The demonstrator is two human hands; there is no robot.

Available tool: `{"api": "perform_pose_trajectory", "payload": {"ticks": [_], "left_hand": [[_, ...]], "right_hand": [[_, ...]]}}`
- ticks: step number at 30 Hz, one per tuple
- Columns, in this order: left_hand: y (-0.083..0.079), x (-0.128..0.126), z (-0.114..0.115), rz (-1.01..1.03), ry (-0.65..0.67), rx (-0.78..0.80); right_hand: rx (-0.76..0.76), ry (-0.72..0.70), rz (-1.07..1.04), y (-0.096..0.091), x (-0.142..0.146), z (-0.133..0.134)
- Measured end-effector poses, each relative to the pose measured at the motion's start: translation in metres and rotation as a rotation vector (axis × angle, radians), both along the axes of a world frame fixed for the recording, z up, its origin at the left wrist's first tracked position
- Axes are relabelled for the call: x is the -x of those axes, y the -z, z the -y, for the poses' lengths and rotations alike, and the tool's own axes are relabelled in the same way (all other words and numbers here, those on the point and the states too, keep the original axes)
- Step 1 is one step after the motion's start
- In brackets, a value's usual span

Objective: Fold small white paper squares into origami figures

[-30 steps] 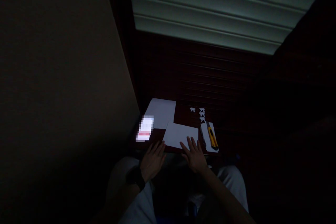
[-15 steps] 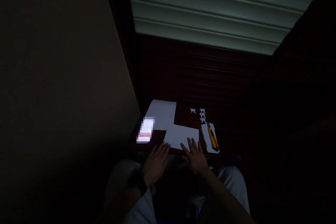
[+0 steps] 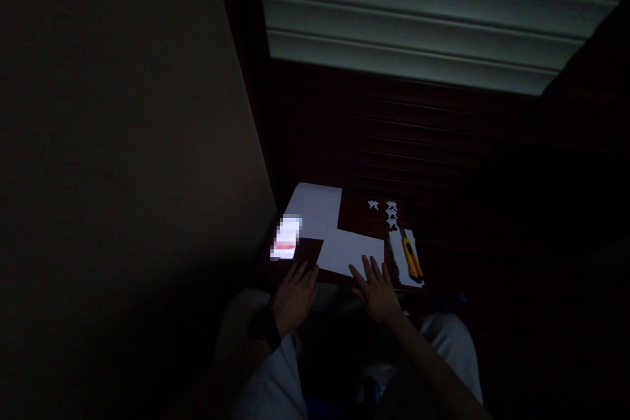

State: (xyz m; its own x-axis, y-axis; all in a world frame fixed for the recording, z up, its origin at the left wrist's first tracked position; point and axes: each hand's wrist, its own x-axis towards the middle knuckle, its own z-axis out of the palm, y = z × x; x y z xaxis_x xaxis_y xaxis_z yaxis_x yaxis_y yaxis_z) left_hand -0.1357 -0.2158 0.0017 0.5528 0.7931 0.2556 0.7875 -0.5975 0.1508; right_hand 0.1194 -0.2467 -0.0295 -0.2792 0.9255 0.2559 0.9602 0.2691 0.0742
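Note:
A white sheet of paper [image 3: 349, 251] lies at the front of a small dark table [image 3: 306, 251]. The fingers of my right hand [image 3: 378, 289] rest spread on its near right part. My left hand [image 3: 295, 295] is flat with fingers stretched out, at the table's front edge by the sheet's near left corner. Neither hand grips anything. Behind lies a second white sheet [image 3: 317, 207], its edge meeting the front one. To the right, a yellow box cutter [image 3: 411, 259] sits on a small stack of white paper [image 3: 399, 262].
Several small cut paper shapes [image 3: 391, 213] lie at the back right of the table. A lit, blurred-out screen [image 3: 286, 237] is at the left. A wall [image 3: 197, 144] rises on the left, and pale slats [image 3: 394, 20] are ahead. The scene is dim.
The whole view has shifted, so the table appears further right. My left hand has slid slightly left relative to the front sheet, off its near corner. My right hand stays on the paper.

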Motion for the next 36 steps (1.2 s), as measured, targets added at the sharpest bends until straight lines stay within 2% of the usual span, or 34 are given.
{"api": "perform_pose_trajectory", "payload": {"ticks": [4,9,13,20,25,28,33,34,36], "left_hand": [[-0.011,-0.008,-0.015,-0.080,-0.169,0.064],[-0.010,-0.031,-0.037,-0.102,-0.156,0.099],[-0.006,-0.040,-0.043,-0.123,-0.115,0.125],[-0.008,-0.029,-0.051,-0.168,-0.086,0.135],[-0.007,-0.015,-0.058,-0.176,-0.119,0.127],[-0.009,-0.012,-0.055,-0.161,-0.144,0.102],[-0.013,-0.036,-0.031,-0.075,-0.104,0.020],[-0.012,-0.045,-0.026,-0.056,-0.081,0.008],[-0.007,-0.061,-0.016,-0.010,-0.018,-0.019]], "right_hand": [[0.006,0.006,0.003,0.001,0.000,0.001],[0.011,0.011,0.004,0.001,0.000,0.001],[0.016,0.016,0.002,0.000,0.000,0.001],[0.039,0.019,-0.005,-0.002,-0.001,0.001],[0.043,0.018,-0.029,-0.002,-0.001,0.001],[0.043,0.010,-0.064,-0.002,0.000,0.001],[0.086,-0.031,-0.273,-0.004,-0.004,0.001],[0.099,-0.030,-0.369,-0.005,-0.007,-0.001],[0.091,0.077,-0.652,-0.008,-0.013,-0.008]]}}
